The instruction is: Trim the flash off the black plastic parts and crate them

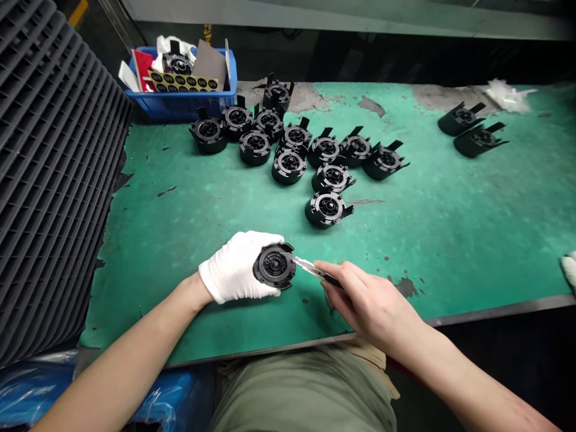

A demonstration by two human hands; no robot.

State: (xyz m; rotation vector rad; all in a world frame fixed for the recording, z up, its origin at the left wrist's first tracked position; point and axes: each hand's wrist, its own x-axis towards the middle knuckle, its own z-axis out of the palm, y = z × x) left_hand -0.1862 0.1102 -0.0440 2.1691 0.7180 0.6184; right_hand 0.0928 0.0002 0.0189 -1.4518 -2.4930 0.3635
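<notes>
My left hand point(245, 267), in a white glove, is wrapped round a round black plastic part point(274, 265), whose ribbed face is turned up toward me. Bare, my right hand point(360, 294) grips a slim silver utility knife point(310, 267) with a dark rear end. The knife's tip reaches the right edge of the part's face; whether it touches is too fine to tell. Beyond my hands, another black plastic part point(327, 207) stands on the green table, with several more alike grouped behind it. Most have an upright tab at the rim.
At the back left, a blue bin point(180, 105) holds a sticker sheet point(184, 81), cards and white cloth. Stacked dark ridged trays point(54, 150) rise at the left. Two more black parts point(481, 139) and crumpled clear plastic point(508, 96) lie back right. A white-gloved fingertip point(569, 270) shows at the right edge.
</notes>
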